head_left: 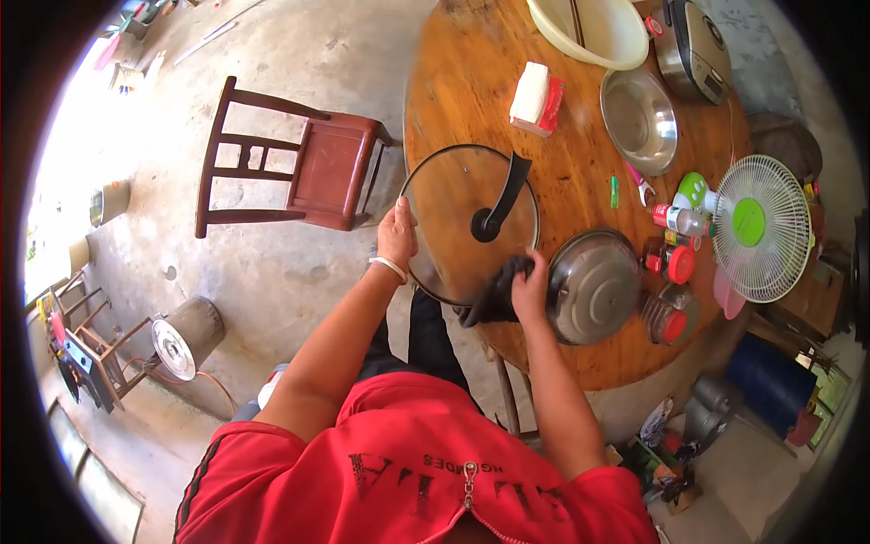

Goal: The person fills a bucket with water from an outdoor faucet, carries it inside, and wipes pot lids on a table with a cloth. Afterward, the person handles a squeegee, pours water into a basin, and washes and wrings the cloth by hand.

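A round glass pot lid (pixel 449 204) with a dark rim and a black upright handle is held over the near left edge of the wooden table. My left hand (pixel 397 232) is closed on the lid's left rim, the thumb on top. In my right hand (pixel 531 288) is a dark cloth (pixel 498 295), bunched against the lid's lower right rim. Just right of that hand, a metal lid or upturned pan (pixel 595 287) lies on the table. The fingers under the glass lid are partly hidden.
The round wooden table (pixel 566 195) bears a tissue pack (pixel 536 98), a steel bowl (pixel 639 122), a pale basin (pixel 589 32), a rice cooker (pixel 693 54), a green-and-white fan (pixel 761 227) and several red-lidded jars (pixel 680 265). A wooden chair (pixel 331 170) stands left, a metal bucket (pixel 195 328) lower left.
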`<state>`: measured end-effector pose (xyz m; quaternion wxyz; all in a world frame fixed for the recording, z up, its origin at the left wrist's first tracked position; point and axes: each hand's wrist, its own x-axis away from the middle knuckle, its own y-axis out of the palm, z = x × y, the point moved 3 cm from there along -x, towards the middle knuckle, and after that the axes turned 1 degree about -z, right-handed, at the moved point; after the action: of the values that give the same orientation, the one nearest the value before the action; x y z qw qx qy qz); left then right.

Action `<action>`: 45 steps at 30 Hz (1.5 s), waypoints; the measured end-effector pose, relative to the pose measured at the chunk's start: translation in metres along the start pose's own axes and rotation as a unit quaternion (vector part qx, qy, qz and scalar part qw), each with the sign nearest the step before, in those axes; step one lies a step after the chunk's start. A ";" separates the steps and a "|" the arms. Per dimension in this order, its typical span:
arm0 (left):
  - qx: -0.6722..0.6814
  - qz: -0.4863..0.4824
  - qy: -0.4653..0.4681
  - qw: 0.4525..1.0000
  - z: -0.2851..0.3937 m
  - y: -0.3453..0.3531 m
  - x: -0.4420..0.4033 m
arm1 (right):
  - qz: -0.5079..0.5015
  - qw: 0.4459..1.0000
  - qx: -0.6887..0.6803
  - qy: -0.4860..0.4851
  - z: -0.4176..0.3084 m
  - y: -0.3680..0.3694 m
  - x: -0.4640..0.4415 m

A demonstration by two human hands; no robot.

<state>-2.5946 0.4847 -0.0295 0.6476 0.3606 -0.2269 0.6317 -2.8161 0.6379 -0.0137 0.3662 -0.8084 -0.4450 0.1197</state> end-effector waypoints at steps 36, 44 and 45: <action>-0.090 -0.114 -0.153 0.977 0.054 0.025 0.005 | 0.137 0.901 -0.256 0.321 0.010 -0.043 0.162; -0.143 -0.156 -0.115 0.971 -0.021 0.007 -0.039 | 0.165 0.733 -0.566 0.340 0.134 -0.149 0.205; -0.096 -0.108 -0.105 0.984 0.008 0.025 0.016 | 0.127 0.735 -0.605 0.280 0.198 -0.160 0.217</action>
<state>-2.6166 0.4874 -0.0077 0.7157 0.3839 -0.3132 0.4922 -2.8950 0.9629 -0.0121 -0.1105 -0.9053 -0.1947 -0.3609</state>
